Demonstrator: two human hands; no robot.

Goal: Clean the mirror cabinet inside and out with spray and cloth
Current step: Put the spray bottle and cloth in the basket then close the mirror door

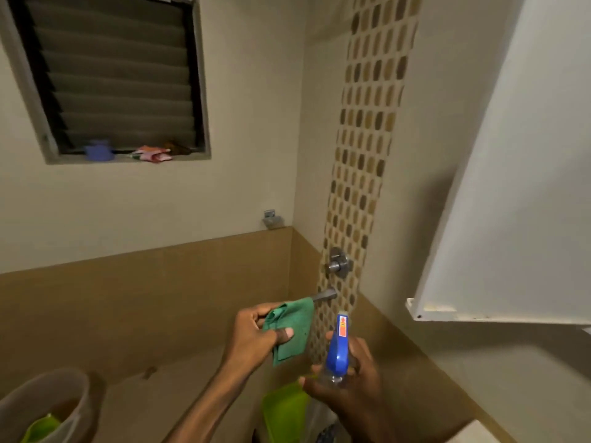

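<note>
Green cloth (pixel 292 329) is bunched up in your left hand (pixel 256 334), thumb pinching it against the curled fingers, with a flap hanging down below your fist. Your right hand (pixel 348 375) is wrapped around the spray bottle (pixel 337 350), just beside the cloth: blue trigger head up top with an orange sticker on it, clear body mostly buried in your palm. The nozzle points up and away from you, roughly toward the wall. Both hands sit low in the middle of the view, close together but not touching.

The mirror cabinet (pixel 511 187) is up on your right, well above the bottle. All you get from this angle is a white panel and its bottom edge, which looks a bit grubby with yellowish specks near the corner. Can't tell whether that panel is the door swung open or the cabinet's side, and no mirror surface shows.

Other stuff: a strip of brown mosaic tile (pixel 364 161) runs down the wall, with a chrome tap valve (pixel 339 263) on it. A louvred window (pixel 112 75) is upper left, with a purple cup (pixel 99 150) and some packets on the sill. A grey bucket (pixel 48 404) sits bottom left with something lime green inside, and another lime green plastic thing (pixel 284 407) is right under your hands.
</note>
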